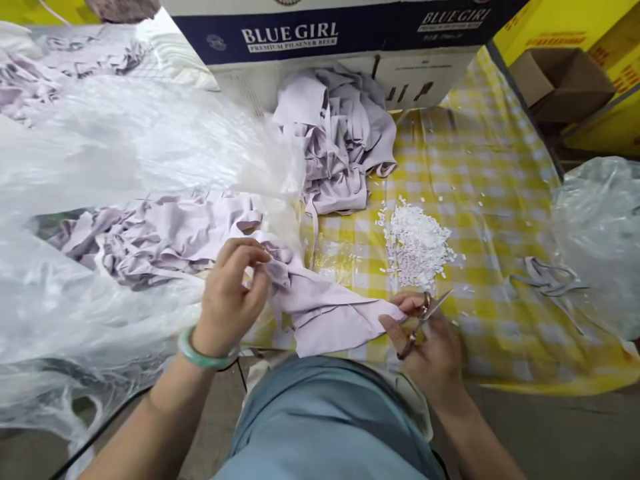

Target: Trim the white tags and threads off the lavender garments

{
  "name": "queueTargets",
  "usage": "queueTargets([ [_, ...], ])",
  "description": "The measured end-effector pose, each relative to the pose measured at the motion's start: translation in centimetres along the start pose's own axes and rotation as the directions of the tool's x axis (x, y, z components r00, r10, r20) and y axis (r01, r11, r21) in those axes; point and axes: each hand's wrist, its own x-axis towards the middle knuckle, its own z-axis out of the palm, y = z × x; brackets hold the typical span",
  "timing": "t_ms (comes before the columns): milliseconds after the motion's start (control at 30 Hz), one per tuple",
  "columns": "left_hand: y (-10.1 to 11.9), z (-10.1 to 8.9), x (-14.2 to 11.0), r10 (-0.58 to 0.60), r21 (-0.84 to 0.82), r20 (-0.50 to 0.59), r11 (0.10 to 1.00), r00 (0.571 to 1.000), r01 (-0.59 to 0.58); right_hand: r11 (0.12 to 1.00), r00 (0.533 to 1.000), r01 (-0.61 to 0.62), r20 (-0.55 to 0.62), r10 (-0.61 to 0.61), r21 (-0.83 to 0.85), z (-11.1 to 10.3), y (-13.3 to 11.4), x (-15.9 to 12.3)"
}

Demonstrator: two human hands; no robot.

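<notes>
My left hand (233, 293), with a green bangle on the wrist, pinches the upper edge of a pale lilac garment (325, 303) lying across the table's near edge. My right hand (430, 343) is closed on small metal scissors (425, 319) and its fingertips also touch the garment's right corner. The scissor tips point up and right toward a heap of small white snippets (417, 243).
A clear plastic bag (125, 173) holding more lilac garments (160, 237) fills the left. Another lilac pile (337, 140) sits before a Blue Girl carton (350, 33). The yellow checked tablecloth (480, 173) spreads right, with lilac straps (547, 277) and another plastic bag (600, 227).
</notes>
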Motion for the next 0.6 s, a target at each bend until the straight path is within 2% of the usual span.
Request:
queueTargets([
  [33,-0.8,-0.6,-0.1,0.007,0.022,0.023,1.0,1.0,-0.008,0.997,0.997,0.068,-0.035,-0.069,-0.047,0.5,-0.6,0.5],
  [100,-1.7,-1.2,-0.5,0.045,0.025,0.146,0.999,0.988,-0.049,0.979,0.982,0.184,-0.013,-0.186,-0.09,1.8,-1.8,1.6],
  [200,-2.1,-1.5,-1.3,0.116,0.064,0.362,0.987,0.925,-0.149,0.952,0.939,0.299,0.195,-0.282,-0.067,4.7,-3.1,2.9],
  [267,-2.4,-1.8,-1.6,0.107,0.141,0.445,0.972,0.889,-0.187,0.937,0.894,0.344,0.325,-0.31,-0.053,6.3,-3.3,3.4],
  [300,-2.6,-1.9,-1.7,0.089,0.185,0.466,0.963,0.88,-0.196,0.937,0.884,0.347,0.349,-0.311,-0.044,6.9,-3.2,3.5],
  [400,-3.0,-1.7,-1.4,0.075,0.302,0.452,0.925,0.889,-0.232,0.952,0.915,0.304,0.27,-0.301,0.033,7.1,-3.1,3.6],
  [467,-3.0,-1.1,-0.7,0.132,0.34,0.42,0.894,0.898,-0.291,0.951,0.93,0.293,0.201,-0.307,0.095,6.3,-3.4,3.7],
  [533,-2.5,-0.2,0.4,0.21,0.309,0.426,0.88,0.88,-0.359,0.936,0.928,0.326,0.144,-0.344,0.13,5.3,-4.0,4.0],
  [600,-1.6,0.2,1.7,0.272,0.198,0.425,0.903,0.863,-0.382,0.915,0.92,0.375,0.06,-0.387,0.149,4.4,-4.8,4.7],
])
